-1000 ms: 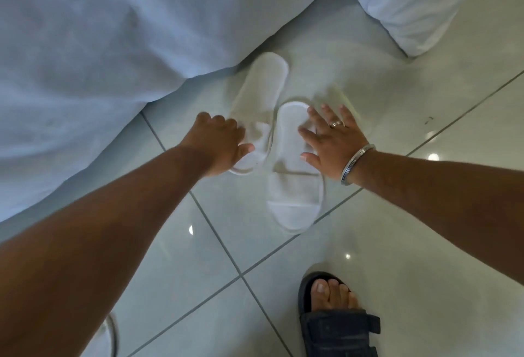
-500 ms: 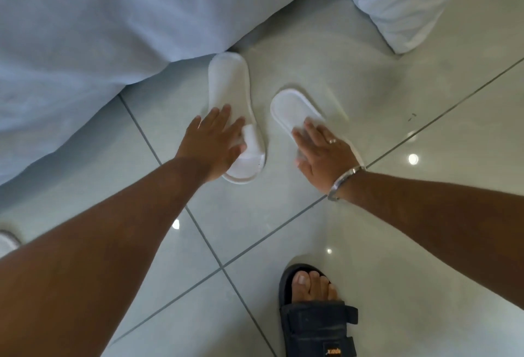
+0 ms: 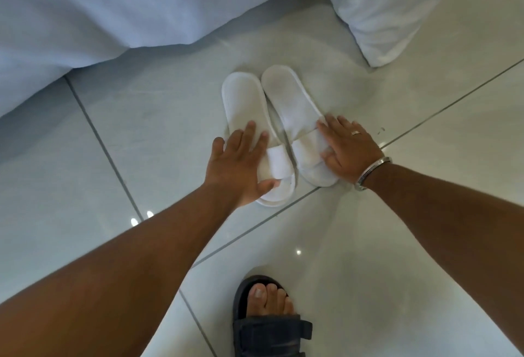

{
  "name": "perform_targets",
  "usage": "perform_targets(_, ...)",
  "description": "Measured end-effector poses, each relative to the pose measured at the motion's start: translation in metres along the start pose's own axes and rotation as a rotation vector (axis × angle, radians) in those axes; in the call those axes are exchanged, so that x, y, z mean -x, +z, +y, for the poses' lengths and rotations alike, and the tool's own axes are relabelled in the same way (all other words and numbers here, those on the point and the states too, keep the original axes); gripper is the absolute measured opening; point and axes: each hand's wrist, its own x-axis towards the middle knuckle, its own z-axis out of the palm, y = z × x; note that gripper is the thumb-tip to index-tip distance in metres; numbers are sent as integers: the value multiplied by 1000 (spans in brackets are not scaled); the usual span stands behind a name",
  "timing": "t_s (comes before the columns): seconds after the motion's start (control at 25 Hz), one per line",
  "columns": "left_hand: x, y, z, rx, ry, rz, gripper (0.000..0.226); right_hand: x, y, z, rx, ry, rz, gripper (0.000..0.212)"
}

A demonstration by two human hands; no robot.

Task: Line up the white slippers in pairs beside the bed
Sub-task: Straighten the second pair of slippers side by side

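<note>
Two white slippers lie side by side on the tiled floor, heels pointing away toward the bed. My left hand [image 3: 241,162] rests flat on the left slipper [image 3: 243,101], fingers spread over its strap area and thumb at the toe end. My right hand [image 3: 347,148], with a ring and a metal bangle, presses flat on the outer side of the right slipper [image 3: 289,98]. The slippers touch or nearly touch along their inner edges. Neither hand lifts a slipper off the floor.
White bedding [image 3: 119,8] hangs over the floor at the upper left, and a white pillow or cover corner [image 3: 380,16] at the upper right. My foot in a black sandal [image 3: 269,320] stands at the bottom. Glossy tiles [image 3: 411,243] surround the slippers.
The two slippers were apart and at different angles; both hands have slid them together, and they now lie parallel next to each other.
</note>
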Motion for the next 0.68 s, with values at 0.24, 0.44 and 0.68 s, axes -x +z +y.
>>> perform_targets(0.24,-38,-7,26,-16,-11,17,104,-9,2,12,39,33,-7,73)
perform_targets(0.44,-40,-12,32,-30,15,19,105,0,6,25,55,-18,-44,83)
perform_targets(0.68,-19,2,42,47,-22,40,105,-1,6,24,107,-61,-84,83)
